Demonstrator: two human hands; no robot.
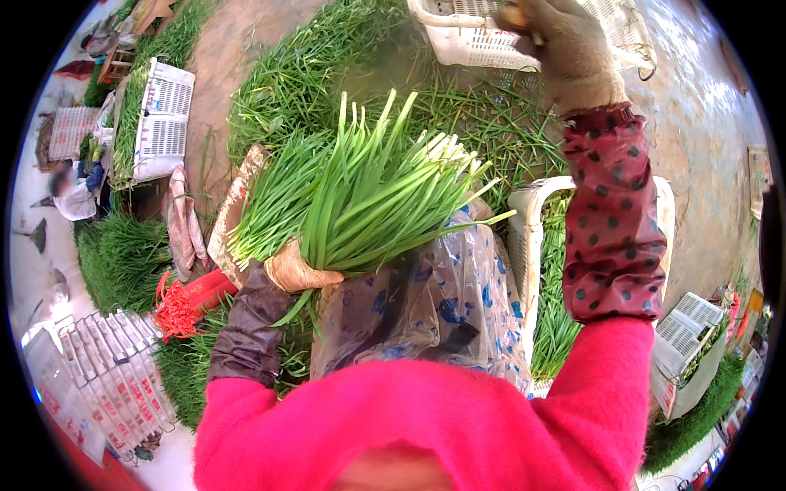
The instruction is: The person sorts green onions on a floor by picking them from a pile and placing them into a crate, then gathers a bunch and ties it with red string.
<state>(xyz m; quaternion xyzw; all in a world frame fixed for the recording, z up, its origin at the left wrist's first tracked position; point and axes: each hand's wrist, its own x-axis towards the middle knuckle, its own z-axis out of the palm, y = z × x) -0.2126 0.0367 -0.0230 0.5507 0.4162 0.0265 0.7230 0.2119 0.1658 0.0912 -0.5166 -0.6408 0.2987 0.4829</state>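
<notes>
My left hand [301, 270], in a tan glove, grips a bunch of green garlic chives [374, 208] near its lower left. The pale cut ends fan up and to the right, over my lap with its clear patterned plastic apron [442, 301]. More chives [276, 202] lie behind the bunch, beside a speckled board [236, 215]. My right hand [571, 55], in a dirty glove, is raised far forward over the rim of a white plastic crate [473, 43]. Its fingers are bent around something small and orange-brown that I cannot make out; whether it is held is unclear.
A white crate of chives [534, 245] stands by my right side. Loose leaves [307, 80] cover the floor ahead. Red ties [178, 307] lie at my left, near stacked white crates [116, 380]. Another person [77, 190] is at the far left, beside a filled crate [163, 123].
</notes>
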